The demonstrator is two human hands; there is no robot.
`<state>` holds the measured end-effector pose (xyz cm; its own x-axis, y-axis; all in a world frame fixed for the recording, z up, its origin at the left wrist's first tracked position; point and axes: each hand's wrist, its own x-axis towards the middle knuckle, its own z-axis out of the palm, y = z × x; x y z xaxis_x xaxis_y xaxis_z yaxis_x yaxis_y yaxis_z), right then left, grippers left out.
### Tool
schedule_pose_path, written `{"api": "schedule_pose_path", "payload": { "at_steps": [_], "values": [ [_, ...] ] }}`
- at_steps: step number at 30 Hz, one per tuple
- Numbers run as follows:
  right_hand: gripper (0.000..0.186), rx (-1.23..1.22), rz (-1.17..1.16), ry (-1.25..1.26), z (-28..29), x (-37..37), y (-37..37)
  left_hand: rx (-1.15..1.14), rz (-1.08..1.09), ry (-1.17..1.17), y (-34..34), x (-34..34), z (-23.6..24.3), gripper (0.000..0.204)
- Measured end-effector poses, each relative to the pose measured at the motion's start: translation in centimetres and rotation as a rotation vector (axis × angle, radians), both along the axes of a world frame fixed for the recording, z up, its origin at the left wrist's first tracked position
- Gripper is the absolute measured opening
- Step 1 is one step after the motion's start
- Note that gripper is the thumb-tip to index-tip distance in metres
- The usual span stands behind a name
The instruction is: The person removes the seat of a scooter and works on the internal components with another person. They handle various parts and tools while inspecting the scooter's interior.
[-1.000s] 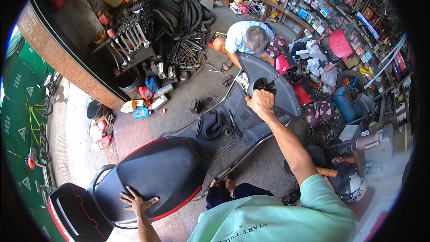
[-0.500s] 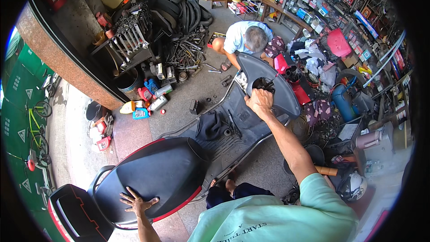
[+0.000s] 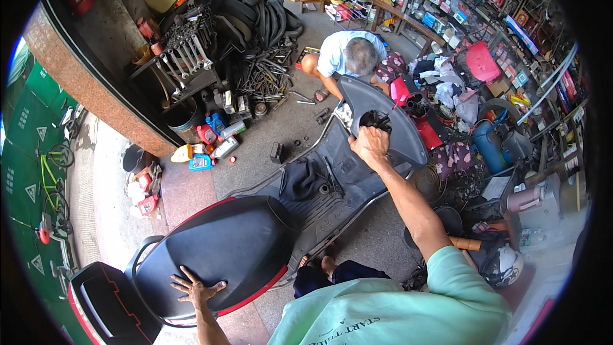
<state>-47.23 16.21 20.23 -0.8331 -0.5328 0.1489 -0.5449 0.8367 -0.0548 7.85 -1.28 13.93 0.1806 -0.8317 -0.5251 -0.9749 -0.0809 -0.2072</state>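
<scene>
A scooter stands lengthwise before me, its long black seat at the lower left. My left hand lies flat on that seat with the fingers spread. With my arm stretched forward, my right hand is closed on the near edge of the dark grey front panel. Just beyond its knuckles is an opening in the panel; the fingertips are hidden. A black cloth rests on the footboard, beside a dark, slim tool.
A co-worker squats beyond the scooter's front. Bottles, a small black battery and scattered tools are on the floor at the left. Tires are piled behind. Parts and bags crowd the right, with a blue tank.
The co-worker's head has shifted slightly to the left. Both my hands keep their places on the seat and the front panel.
</scene>
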Motion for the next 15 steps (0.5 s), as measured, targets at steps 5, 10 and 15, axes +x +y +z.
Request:
{"api": "schedule_pose_path", "payload": {
  "at_steps": [5,10,15],
  "values": [
    [0.031,0.002,0.002,0.009,0.03,-0.08,0.09,0.008,-0.006,0.001,-0.06,0.01,-0.15,0.16],
    [0.032,0.0,-0.009,-0.003,0.09,-0.02,0.0,-0.029,0.001,0.018,0.17,-0.1,0.09,0.16],
    [0.031,-0.003,-0.006,-0.007,0.07,-0.04,0.0,-0.023,-0.005,0.008,0.01,0.01,-0.08,0.16]
  ]
}}
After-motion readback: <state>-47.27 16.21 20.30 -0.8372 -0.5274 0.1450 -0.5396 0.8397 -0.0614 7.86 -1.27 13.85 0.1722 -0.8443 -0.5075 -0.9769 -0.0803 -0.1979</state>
